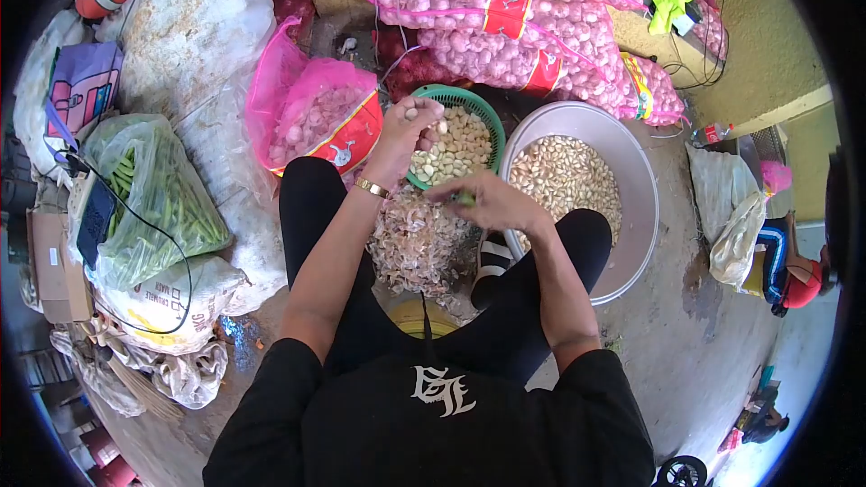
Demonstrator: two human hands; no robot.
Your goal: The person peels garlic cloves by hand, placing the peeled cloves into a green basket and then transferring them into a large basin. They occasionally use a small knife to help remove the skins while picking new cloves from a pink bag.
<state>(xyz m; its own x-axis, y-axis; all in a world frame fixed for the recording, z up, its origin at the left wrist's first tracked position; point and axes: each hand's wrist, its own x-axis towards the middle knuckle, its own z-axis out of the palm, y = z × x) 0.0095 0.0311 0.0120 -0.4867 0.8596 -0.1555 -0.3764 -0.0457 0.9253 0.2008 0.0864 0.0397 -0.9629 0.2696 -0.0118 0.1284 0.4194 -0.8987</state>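
My left hand [408, 133], with a gold watch at the wrist, is closed on pale garlic cloves over the left side of a green basket [492, 115]. Inside the basket lie peeled garlic cloves [451, 149]. My right hand [494, 202] curls around a small green object, perhaps a knife handle, just below the basket; its far end is blurred or hidden. Under both hands, a heap of papery garlic skins [419, 243] covers the floor between my legs. To the right, a wide pale tub [640, 207] contains many unpeeled garlic cloves [566, 182].
An opened pink mesh sack [271, 99] of garlic leans at the left, and full garlic sacks [577, 45] are stacked behind. A clear bag of green vegetables [167, 189] rests on white sacks at far left. Other people [798, 266] appear at the right edge.
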